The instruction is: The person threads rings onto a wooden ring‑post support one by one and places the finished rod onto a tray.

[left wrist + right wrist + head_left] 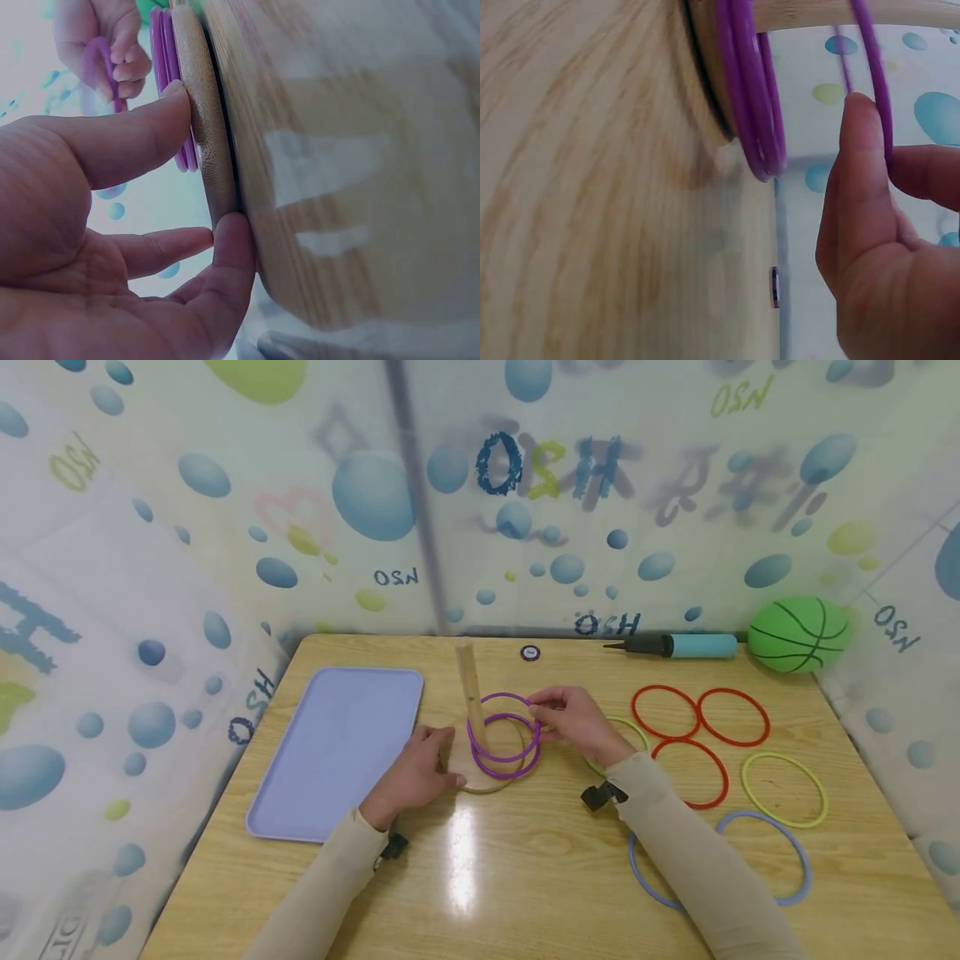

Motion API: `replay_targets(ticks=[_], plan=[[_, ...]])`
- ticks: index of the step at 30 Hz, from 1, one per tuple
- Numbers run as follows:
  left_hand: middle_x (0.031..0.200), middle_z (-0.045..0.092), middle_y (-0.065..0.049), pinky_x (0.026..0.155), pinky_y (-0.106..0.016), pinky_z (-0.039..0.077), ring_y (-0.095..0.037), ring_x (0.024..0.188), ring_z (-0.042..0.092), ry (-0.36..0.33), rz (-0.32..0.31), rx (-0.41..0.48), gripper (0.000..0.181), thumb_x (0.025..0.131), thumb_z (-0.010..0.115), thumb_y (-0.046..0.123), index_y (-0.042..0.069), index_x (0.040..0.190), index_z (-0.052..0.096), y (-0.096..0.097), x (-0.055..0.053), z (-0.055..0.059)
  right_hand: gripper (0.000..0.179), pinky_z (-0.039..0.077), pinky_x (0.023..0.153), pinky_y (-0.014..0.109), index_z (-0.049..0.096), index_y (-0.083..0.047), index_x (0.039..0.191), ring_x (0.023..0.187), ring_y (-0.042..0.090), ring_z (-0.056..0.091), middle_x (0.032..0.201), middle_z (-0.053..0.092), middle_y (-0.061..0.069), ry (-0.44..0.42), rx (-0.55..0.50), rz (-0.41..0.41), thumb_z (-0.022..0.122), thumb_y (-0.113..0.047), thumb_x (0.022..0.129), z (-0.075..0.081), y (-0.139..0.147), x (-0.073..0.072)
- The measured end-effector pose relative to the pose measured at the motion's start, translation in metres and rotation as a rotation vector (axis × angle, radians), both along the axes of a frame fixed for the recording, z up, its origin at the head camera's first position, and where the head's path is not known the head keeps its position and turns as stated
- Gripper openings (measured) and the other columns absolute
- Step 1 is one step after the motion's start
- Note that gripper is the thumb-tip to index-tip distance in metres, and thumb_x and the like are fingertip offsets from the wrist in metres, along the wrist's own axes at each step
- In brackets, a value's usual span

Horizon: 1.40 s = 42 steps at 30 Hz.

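Observation:
A wooden post rises from a round wooden base, leaning left in the head view. My left hand grips the base's near left edge, thumb on the upper rim and fingers at its side. With thumb and fingers, my right hand pinches a purple ring by its right side. That ring is raised above the base and looks to be around the post. Below it, other purple rings lie stacked on the base around the post.
A lavender tray lies left. On the right are several rings: red, yellow and blue, some partly behind my right arm. Along the back sit a small disc, a hand pump and a green ball.

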<state>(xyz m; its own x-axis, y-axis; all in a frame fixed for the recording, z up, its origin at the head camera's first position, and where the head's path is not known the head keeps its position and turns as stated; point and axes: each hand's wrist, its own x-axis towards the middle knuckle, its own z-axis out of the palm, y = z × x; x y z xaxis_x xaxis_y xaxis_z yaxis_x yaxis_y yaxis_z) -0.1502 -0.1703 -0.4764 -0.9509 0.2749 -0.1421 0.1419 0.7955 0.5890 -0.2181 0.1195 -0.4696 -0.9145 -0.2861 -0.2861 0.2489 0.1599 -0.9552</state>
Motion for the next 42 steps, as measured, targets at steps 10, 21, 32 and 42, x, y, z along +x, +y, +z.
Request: replay_targets(ticks=[10, 21, 32, 42], plan=[[0.142, 0.051, -0.026, 0.110, -0.054, 0.048, -0.041, 0.128, 0.054, 0.007, -0.005, 0.016, 0.088, 0.086, 0.088, 0.023, -0.003, 0.157, 0.044, 0.000, 0.001, 0.002, 0.029, 0.065, 0.076, 0.036, 0.071, 0.004, 0.126, 0.083, 0.017, 0.072, 0.115, 0.071, 0.019, -0.010, 0.120, 0.027, 0.070, -0.011, 0.102, -0.004, 0.000, 0.001], [0.144, 0.050, -0.024, 0.108, -0.053, 0.049, -0.039, 0.129, 0.054, -0.014, 0.006, 0.012, 0.087, 0.088, 0.088, 0.022, -0.002, 0.159, 0.043, 0.002, 0.002, 0.003, 0.024, 0.064, 0.067, 0.033, 0.073, 0.005, 0.120, 0.072, 0.016, 0.073, 0.106, 0.074, 0.018, 0.002, 0.151, 0.058, 0.071, -0.009, 0.100, -0.013, 0.003, 0.001], [0.145, 0.050, -0.026, 0.110, -0.053, 0.049, -0.039, 0.129, 0.055, -0.010, -0.002, 0.014, 0.088, 0.088, 0.088, 0.023, -0.003, 0.159, 0.042, 0.001, 0.001, 0.001, 0.032, 0.062, 0.077, 0.034, 0.069, 0.001, 0.129, 0.083, 0.021, 0.067, 0.108, 0.071, 0.013, 0.015, 0.206, 0.036, 0.071, -0.016, 0.102, -0.004, 0.019, 0.007], [0.145, 0.049, -0.026, 0.110, -0.054, 0.048, -0.041, 0.130, 0.054, -0.008, -0.007, 0.005, 0.088, 0.088, 0.087, 0.023, -0.003, 0.159, 0.042, 0.001, 0.001, 0.001, 0.041, 0.062, 0.086, 0.039, 0.066, -0.003, 0.137, 0.101, 0.033, 0.068, 0.120, 0.070, 0.019, 0.144, 0.307, 0.048, 0.070, -0.027, 0.104, 0.011, 0.071, 0.018]])
